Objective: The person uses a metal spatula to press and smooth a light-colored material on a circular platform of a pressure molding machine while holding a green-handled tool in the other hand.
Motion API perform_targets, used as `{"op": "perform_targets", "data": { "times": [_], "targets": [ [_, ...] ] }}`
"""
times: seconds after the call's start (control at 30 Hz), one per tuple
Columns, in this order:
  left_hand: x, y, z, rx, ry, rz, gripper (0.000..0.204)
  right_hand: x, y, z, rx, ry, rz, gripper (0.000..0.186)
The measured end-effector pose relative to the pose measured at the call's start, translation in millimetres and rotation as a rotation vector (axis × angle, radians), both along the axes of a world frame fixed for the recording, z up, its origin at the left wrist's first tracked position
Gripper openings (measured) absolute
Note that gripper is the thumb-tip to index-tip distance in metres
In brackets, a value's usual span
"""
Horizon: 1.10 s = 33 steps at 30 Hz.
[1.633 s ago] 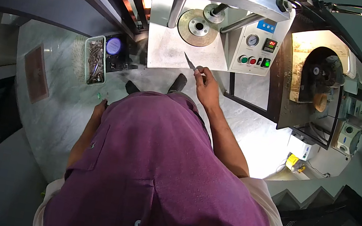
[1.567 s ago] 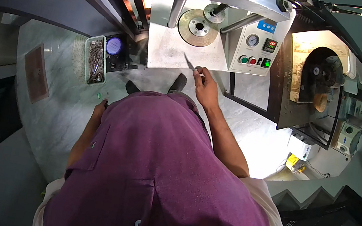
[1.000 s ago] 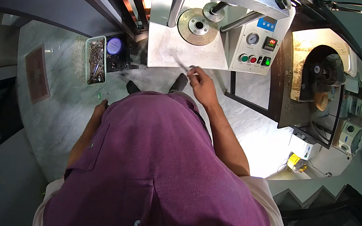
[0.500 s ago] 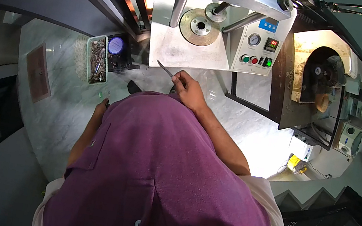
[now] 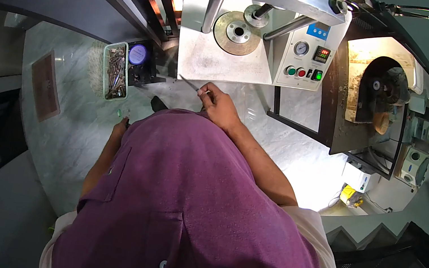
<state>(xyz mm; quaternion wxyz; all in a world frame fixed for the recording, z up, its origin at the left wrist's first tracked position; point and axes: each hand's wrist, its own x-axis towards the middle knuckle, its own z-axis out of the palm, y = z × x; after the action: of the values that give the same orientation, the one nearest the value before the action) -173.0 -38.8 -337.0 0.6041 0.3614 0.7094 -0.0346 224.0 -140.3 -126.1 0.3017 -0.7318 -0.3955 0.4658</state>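
Note:
My right hand (image 5: 220,109) is closed round a thin, pointed grey metal tool (image 5: 188,82) in front of my body. Its tip points left, by the front edge of the white table (image 5: 220,69) of a press machine. On that table lies a round metal disc (image 5: 228,41) with a hub, between steel columns. My left hand (image 5: 120,126) hangs low at my left side, partly hidden by my purple garment. A small green thing (image 5: 119,113) shows beside its fingers; whether the hand holds it I cannot tell.
A pale tray (image 5: 104,71) full of metal pieces stands at the left, with a purple-lidded jar (image 5: 137,54) beside it. The press's control panel (image 5: 307,56) has buttons and a gauge. Further right, a lit, dusty booth (image 5: 354,72) houses a wheel machine.
My right hand has shifted slightly left and turned a little, taking the thin tool with it. My left hand stays in place.

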Motion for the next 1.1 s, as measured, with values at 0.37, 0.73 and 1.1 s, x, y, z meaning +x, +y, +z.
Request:
{"op": "perform_targets", "data": {
  "times": [0.37, 0.73, 1.1],
  "targets": [
    [1, -5, -19, -0.022, -0.064, 0.131, 0.052, 8, -3, -3, -0.044, -0.041, -0.037, 0.024],
    [-11, -4, -12, -0.025, -0.067, 0.151, 0.053, 0, 7, 0, 0.073, 0.046, 0.189, 0.024],
    [-13, -8, -15, 0.000, -0.100, 0.065, 0.055, 20, -14, -2, 0.170, 0.340, -0.156, 0.015]
  ]
}}
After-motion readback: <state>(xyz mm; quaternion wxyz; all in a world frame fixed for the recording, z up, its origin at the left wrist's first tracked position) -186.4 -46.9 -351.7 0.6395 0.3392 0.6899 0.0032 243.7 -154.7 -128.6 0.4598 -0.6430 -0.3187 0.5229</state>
